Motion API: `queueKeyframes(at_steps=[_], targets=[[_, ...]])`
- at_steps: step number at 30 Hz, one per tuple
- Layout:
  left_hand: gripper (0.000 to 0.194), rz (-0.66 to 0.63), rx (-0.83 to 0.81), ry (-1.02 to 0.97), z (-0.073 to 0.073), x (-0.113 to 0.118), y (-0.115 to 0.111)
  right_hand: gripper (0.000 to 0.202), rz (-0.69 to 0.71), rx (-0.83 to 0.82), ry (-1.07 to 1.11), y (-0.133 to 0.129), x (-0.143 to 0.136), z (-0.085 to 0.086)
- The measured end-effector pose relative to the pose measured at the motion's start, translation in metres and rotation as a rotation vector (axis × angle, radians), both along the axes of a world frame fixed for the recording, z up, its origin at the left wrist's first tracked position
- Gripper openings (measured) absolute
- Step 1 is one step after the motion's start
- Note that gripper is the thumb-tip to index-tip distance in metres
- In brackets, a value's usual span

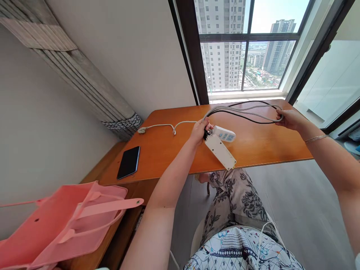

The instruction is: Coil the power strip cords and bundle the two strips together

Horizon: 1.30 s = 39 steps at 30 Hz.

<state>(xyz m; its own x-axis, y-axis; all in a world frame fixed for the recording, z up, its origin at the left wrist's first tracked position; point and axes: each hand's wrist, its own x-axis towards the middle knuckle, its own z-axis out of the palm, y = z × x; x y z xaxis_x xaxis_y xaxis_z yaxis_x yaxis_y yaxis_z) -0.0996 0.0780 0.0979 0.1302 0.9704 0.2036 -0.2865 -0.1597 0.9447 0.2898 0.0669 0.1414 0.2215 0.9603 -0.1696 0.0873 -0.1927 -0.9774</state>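
Note:
My left hand (200, 130) is closed around a bundle of cables beside two power strips. One power strip (224, 134) lies with its sockets facing up. The other, a cream power strip (221, 151), hangs below my left hand with its screwed back showing and its end near the table's front edge. White and black power cords (242, 111) stretch in long loops from my left hand to my right. At the far end of the loops, the fingers of my right hand (291, 119) are closed on the cords. A white plug (142, 130) lies on the table, its cord running toward my left hand.
A dark tablet or phone (128, 162) lies on the left of the wooden table (267, 144). Nearer, a pink bag (92, 225) stands at the lower left. Behind the table is a window (247, 63), with a gathered curtain (84, 71) to the left.

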Motion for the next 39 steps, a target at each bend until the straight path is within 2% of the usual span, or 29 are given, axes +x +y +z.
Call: queueKeyframes(at_steps=[3,5,7,10,12,15,18,20,21,24,26,28,30,32,34,36,39], targets=[[0.057,0.047,-0.073,-0.163,0.012,0.007,-0.008,0.016,-0.019,0.039,-0.044,-0.009,-0.021,-0.033],[0.057,0.064,-0.116,-0.243,0.019,0.008,-0.011,0.028,-0.043,0.136,-0.171,-0.016,-0.031,-0.048],[0.056,0.062,-0.141,-0.299,0.022,0.004,-0.011,0.042,-0.044,0.31,-0.397,-0.023,-0.035,-0.058],[0.054,0.035,-0.131,-0.304,0.021,-0.007,-0.007,0.027,-0.007,0.595,-0.821,-0.032,-0.029,-0.062],[0.052,0.02,-0.104,-0.251,0.017,-0.015,-0.005,0.022,0.038,0.696,-1.086,-0.036,-0.021,-0.059],[0.05,0.008,-0.079,-0.162,0.014,-0.025,-0.003,0.033,0.156,0.715,-1.366,-0.039,-0.008,-0.052],[0.051,0.023,-0.078,-0.111,0.014,-0.029,-0.004,0.035,0.388,0.719,-1.501,-0.041,0.004,-0.046],[0.052,0.05,-0.08,-0.072,0.016,-0.03,-0.005,0.033,0.514,0.746,-1.514,-0.043,0.012,-0.042],[0.053,0.062,-0.082,-0.054,0.017,-0.031,-0.006,0.034,0.525,0.759,-1.498,-0.044,0.016,-0.04],[0.055,0.07,-0.087,-0.034,0.017,-0.031,-0.007,0.038,0.414,0.76,-1.378,-0.049,0.022,-0.032],[0.056,0.076,-0.089,-0.037,0.016,-0.03,-0.008,0.038,0.396,0.76,-1.26,-0.053,0.019,-0.028],[0.055,0.094,-0.105,-0.037,0.015,-0.025,-0.008,0.038,0.386,0.764,-1.133,-0.057,0.009,-0.028],[0.054,0.125,-0.13,-0.056,0.014,-0.019,-0.009,0.042,0.287,0.718,-1.012,-0.058,-0.008,-0.03],[0.053,0.172,-0.144,-0.102,0.014,-0.01,-0.011,0.05,0.167,0.591,-0.899,-0.059,-0.028,-0.033],[0.052,0.233,-0.129,-0.151,0.012,-0.001,-0.011,0.057,0.151,0.443,-0.817,-0.06,-0.046,-0.032],[0.051,0.297,-0.085,-0.157,0.009,0.007,-0.011,0.062,0.192,0.336,-0.819,-0.063,-0.06,-0.024],[0.051,0.385,0.007,-0.088,0.006,0.018,-0.011,0.066,0.245,0.284,-0.992,-0.073,-0.076,-0.004]])
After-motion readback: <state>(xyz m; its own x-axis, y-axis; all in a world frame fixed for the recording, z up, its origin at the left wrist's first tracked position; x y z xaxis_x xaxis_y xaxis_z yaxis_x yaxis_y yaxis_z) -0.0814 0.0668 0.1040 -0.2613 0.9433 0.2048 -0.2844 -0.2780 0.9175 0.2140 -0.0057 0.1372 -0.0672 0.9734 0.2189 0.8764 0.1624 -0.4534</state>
